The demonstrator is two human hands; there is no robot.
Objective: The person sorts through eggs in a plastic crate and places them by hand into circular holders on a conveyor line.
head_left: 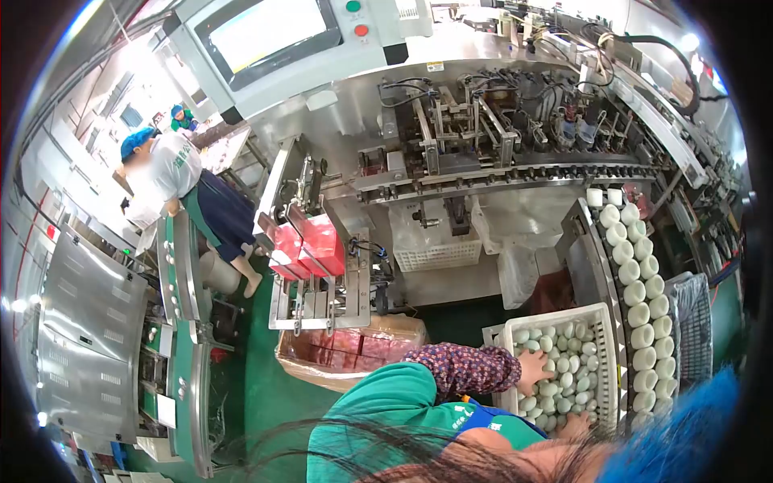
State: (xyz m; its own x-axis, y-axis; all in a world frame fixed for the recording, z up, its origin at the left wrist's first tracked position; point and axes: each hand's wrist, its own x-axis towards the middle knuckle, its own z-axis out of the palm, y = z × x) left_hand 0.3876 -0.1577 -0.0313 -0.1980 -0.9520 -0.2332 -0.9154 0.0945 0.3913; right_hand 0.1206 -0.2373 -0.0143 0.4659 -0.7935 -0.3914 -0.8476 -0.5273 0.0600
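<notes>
A white plastic crate (pixel 609 342) full of pale green eggs (pixel 573 364) stands at the lower right. My left hand (pixel 532 372), below a dark floral sleeve, reaches over the crate's near side onto the eggs. Its fingers are spread and touch the eggs; no egg shows clearly in its grip. Lower in the crate, my right hand (pixel 575 427) is down among the eggs too. Its fingers are small and partly hidden, so their grip cannot be made out. Beside the crate run two rows of pale, round, cup-like pieces (pixel 635 291) on a conveyor.
A steel packing machine (pixel 499 165) with a screen (pixel 270 36) spans the far side. Red boxes (pixel 310 248) sit in its outfeed, above a lined carton (pixel 302 366) with more red packs. A co-worker (pixel 181 173) stands by another conveyor (pixel 187 338) on the left.
</notes>
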